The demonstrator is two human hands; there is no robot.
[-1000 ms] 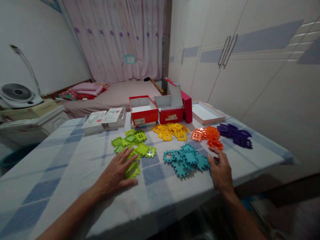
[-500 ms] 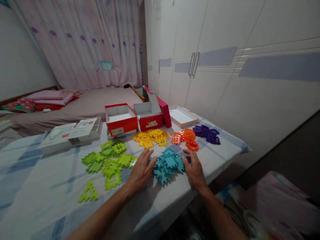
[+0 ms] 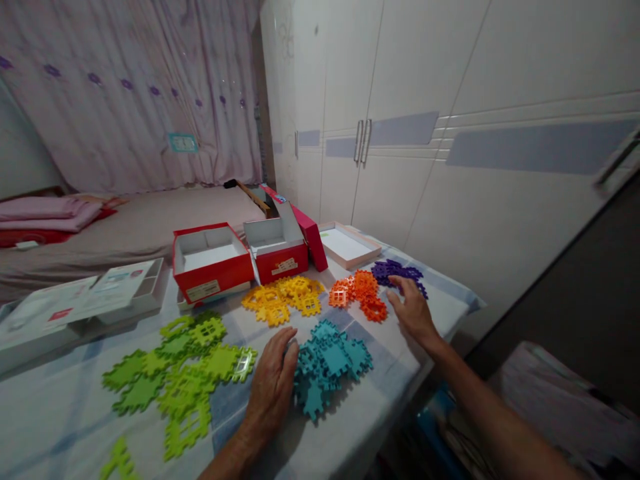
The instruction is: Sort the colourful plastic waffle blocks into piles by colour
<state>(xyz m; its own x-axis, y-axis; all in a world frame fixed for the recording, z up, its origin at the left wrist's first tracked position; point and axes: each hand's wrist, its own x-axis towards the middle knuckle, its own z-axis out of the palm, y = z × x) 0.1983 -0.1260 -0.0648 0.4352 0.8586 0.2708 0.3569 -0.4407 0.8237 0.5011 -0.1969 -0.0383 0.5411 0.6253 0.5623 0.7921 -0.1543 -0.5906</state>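
My left hand [image 3: 273, 373] rests at the left side of a heap of teal interlocking plastic tiles [image 3: 333, 363]; its fingers are stretched out and nothing is in them. Over to the right, my right hand [image 3: 414, 310] reaches to the near edge of the purple tile pile [image 3: 395, 270]. Its thumb and fingers are apart and appear empty; whether the fingertips touch the purple tiles, I cannot tell. Orange tiles [image 3: 365, 287] lie just left of that hand. Beyond my left hand is a pile of yellow tiles [image 3: 285, 297], and green tiles [image 3: 190, 377] spread to its left.
Two red boxes [image 3: 215, 263] [image 3: 280, 260] stand open behind the yellow tiles. A shallow tray-like lid [image 3: 350, 247] lies to their right, and a white box [image 3: 85, 303] sits at the left. A wardrobe [image 3: 400, 180] runs along the table's right side.
My right hand has left the right side of the teal heap and moved forward and right to the purple tiles. My left hand stays beside the teal heap. The view has turned right.
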